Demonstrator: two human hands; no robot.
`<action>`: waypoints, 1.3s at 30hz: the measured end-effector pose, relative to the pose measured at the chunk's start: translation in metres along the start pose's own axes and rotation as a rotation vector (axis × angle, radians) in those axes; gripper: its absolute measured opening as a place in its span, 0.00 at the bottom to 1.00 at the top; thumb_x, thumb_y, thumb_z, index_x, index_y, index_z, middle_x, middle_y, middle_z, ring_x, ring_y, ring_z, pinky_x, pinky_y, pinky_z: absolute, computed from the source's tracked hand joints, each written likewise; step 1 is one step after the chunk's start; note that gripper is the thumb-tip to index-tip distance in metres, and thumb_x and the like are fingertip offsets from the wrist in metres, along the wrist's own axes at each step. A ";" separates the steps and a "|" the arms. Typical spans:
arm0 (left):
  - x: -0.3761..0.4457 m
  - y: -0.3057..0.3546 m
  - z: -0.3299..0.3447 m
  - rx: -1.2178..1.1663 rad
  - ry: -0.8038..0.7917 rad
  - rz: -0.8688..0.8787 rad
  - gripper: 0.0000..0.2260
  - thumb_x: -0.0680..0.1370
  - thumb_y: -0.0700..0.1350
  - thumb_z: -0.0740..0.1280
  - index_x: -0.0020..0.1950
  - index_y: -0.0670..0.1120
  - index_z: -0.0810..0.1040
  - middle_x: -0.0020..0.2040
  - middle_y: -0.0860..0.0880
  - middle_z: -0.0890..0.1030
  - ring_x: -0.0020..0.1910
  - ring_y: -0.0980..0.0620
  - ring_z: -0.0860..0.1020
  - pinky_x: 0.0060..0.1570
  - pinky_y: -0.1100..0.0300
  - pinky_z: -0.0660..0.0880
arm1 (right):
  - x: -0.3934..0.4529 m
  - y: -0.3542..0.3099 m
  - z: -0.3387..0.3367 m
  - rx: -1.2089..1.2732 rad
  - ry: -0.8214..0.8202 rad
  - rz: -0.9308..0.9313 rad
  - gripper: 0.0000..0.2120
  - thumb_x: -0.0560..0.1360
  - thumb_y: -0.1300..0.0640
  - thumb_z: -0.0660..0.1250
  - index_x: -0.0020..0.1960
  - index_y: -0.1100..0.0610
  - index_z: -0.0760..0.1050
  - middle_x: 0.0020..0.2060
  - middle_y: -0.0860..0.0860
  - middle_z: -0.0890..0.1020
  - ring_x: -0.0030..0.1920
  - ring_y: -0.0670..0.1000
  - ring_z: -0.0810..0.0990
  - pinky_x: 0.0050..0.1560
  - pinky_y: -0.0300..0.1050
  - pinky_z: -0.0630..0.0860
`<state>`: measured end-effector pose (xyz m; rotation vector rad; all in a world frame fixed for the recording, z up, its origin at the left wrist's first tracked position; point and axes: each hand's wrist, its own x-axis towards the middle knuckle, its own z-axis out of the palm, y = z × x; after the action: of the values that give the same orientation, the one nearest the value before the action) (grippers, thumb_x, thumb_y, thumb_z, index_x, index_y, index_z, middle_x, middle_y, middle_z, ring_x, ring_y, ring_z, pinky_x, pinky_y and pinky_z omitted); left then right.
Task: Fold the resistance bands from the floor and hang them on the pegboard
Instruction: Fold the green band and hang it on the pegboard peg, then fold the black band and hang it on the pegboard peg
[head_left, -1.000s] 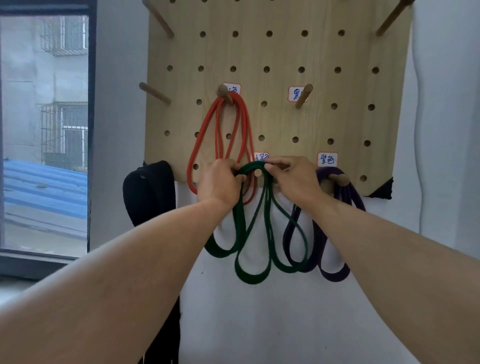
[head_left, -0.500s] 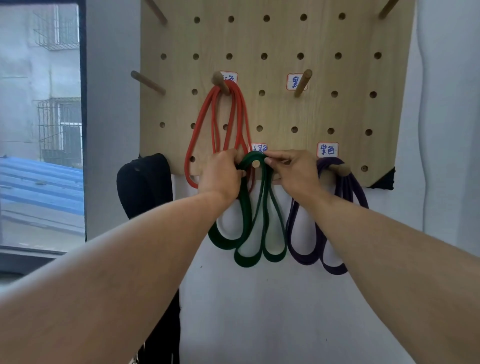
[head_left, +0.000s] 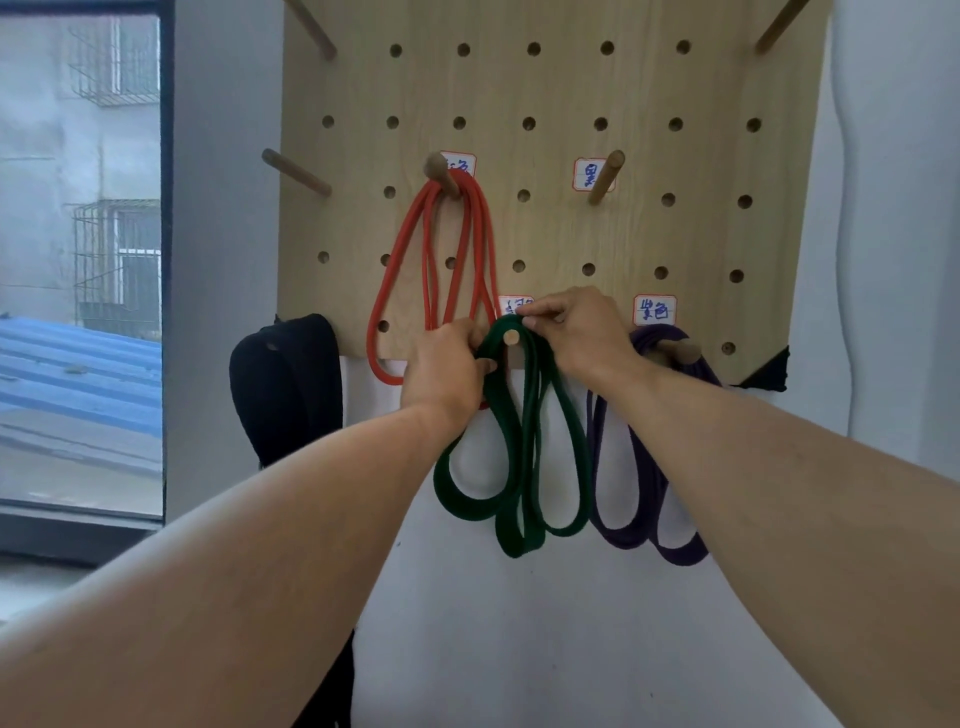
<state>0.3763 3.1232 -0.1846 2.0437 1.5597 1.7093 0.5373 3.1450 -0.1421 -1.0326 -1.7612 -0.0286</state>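
Both hands are pinching the green resistance band (head_left: 524, 441) looped over the peg (head_left: 511, 338) at the pegboard (head_left: 561, 93) bottom edge. Left hand (head_left: 447, 371) grips its left strands, right hand (head_left: 576, 330) the top.

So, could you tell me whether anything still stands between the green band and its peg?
Nothing visible does. The green band is already looped over its peg, whose tip pokes through the top of the fold. The left hand and right hand both pinch the band there.
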 end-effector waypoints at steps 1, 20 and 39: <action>0.001 0.000 -0.001 0.009 0.001 -0.002 0.06 0.80 0.41 0.68 0.45 0.50 0.76 0.43 0.49 0.80 0.42 0.50 0.79 0.45 0.53 0.80 | 0.000 0.000 0.003 0.023 0.010 0.028 0.10 0.81 0.60 0.71 0.61 0.56 0.86 0.58 0.52 0.87 0.60 0.49 0.83 0.66 0.43 0.77; -0.048 0.007 -0.049 0.326 -0.252 0.109 0.35 0.76 0.47 0.73 0.80 0.50 0.62 0.73 0.48 0.73 0.69 0.45 0.74 0.64 0.50 0.76 | -0.024 -0.035 0.002 -0.163 0.020 0.088 0.13 0.84 0.59 0.65 0.65 0.54 0.84 0.60 0.52 0.85 0.62 0.53 0.82 0.58 0.42 0.72; -0.300 -0.191 -0.073 0.242 -0.370 -0.281 0.26 0.77 0.54 0.71 0.74 0.54 0.70 0.72 0.56 0.73 0.70 0.52 0.72 0.69 0.48 0.71 | -0.286 0.001 0.189 0.028 -0.306 -0.148 0.10 0.83 0.54 0.67 0.63 0.47 0.81 0.53 0.41 0.82 0.44 0.37 0.73 0.42 0.30 0.69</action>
<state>0.2351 2.9687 -0.4817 1.9727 1.8767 1.0233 0.4177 3.0561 -0.4512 -0.9211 -2.1075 0.0643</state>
